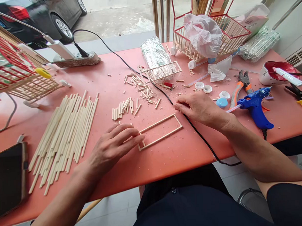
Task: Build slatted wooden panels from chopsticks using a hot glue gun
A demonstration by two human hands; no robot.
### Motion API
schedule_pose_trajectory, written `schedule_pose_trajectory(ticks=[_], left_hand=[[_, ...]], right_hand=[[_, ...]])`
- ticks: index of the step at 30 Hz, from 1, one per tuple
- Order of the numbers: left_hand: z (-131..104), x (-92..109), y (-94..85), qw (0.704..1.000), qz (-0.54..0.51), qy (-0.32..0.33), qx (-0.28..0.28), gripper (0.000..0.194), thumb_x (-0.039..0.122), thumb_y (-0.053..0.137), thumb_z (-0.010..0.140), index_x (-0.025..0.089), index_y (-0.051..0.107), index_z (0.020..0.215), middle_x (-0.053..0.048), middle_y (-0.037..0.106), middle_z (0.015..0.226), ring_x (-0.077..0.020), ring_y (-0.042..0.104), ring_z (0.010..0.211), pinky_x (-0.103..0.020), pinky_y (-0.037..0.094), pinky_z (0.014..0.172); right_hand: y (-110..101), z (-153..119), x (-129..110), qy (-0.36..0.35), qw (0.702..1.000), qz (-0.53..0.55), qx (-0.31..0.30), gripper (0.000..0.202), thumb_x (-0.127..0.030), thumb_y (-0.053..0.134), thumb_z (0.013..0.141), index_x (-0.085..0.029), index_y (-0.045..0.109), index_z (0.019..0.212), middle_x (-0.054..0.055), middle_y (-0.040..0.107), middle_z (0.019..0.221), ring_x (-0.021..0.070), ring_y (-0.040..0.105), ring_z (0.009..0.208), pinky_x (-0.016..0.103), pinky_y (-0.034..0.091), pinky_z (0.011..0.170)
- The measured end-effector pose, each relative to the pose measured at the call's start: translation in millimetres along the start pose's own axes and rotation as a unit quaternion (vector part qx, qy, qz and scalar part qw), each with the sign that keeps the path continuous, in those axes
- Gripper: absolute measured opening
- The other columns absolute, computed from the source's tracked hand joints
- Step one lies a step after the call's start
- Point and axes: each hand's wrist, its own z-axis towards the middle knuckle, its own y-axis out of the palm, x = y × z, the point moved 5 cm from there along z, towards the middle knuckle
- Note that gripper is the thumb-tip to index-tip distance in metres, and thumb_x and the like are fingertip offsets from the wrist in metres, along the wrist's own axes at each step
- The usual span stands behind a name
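A rectangular frame of thin wooden sticks [162, 137] lies flat on the orange-pink table [153, 169]. My left hand [117, 141] is at its left end, fingers slightly spread, the fingertips over or against the short side. Just beyond the frame's far right corner, my right hand [198, 109] has thumb and forefinger pressed together beside the black cable [191, 124]; what they hold, if anything, is hidden. Short cut sticks [123, 107] lie past the frame, and a pile of long sticks [66, 133] is left of my left hand.
A blue glue gun [257, 110], pliers [240, 87] and a cup [270, 72] stand or lie at the right. Stick baskets [213, 40] stand at the back right and far left. A phone [10, 179] lies at the left edge, a power strip [76, 59] at the back.
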Motion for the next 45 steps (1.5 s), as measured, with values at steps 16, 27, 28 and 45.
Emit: schedule_pose_trajectory(ticks=[16, 27, 28, 45], left_hand=[[13.5, 7.6, 0.9, 0.997, 0.015, 0.048, -0.064, 0.025, 0.007, 0.052, 0.105, 0.024, 0.069, 0.107, -0.005, 0.072, 0.097, -0.0197, 0.065, 0.087, -0.037, 0.049, 0.079], [23.2, 7.8, -3.1, 0.996, 0.045, 0.043, -0.062, 0.019, 0.003, 0.052, 0.103, 0.016, 0.066, 0.105, -0.011, 0.076, 0.101, -0.0222, 0.067, 0.09, -0.036, 0.053, 0.081], [21.4, 6.3, -4.0, 0.998, 0.021, 0.014, -0.052, 0.019, 0.004, 0.052, 0.103, 0.016, 0.065, 0.108, -0.011, 0.076, 0.102, -0.0223, 0.068, 0.093, -0.036, 0.054, 0.084], [37.5, -34.4, 24.8, 0.637, -0.537, -0.518, 0.191, 0.031, 0.04, 0.094, 0.075, 0.017, 0.073, 0.075, -0.001, 0.065, 0.073, -0.0092, 0.052, 0.062, -0.021, 0.043, 0.058]], right_hand=[[-1.4, 0.0, -0.6, -0.005, 1.0, 0.007, 0.006, 0.036, -0.024, 0.058, 0.099, -0.019, 0.054, 0.064, -0.001, 0.049, 0.062, 0.0141, 0.039, 0.062, 0.032, 0.026, 0.065], [0.3, 1.0, 3.7, -0.015, 1.0, 0.006, 0.012, 0.036, -0.024, 0.059, 0.098, -0.02, 0.053, 0.063, -0.001, 0.05, 0.062, 0.0144, 0.037, 0.06, 0.032, 0.025, 0.065], [-0.1, 0.8, 3.2, -0.018, 1.0, 0.008, 0.013, 0.036, -0.024, 0.059, 0.098, -0.02, 0.053, 0.063, -0.001, 0.05, 0.061, 0.0145, 0.037, 0.061, 0.032, 0.025, 0.065], [-24.0, -2.2, 14.9, -0.008, 0.99, 0.096, 0.102, 0.049, -0.047, 0.054, 0.107, -0.017, 0.07, 0.071, 0.003, 0.066, 0.065, 0.0147, 0.057, 0.063, 0.03, 0.035, 0.066]])
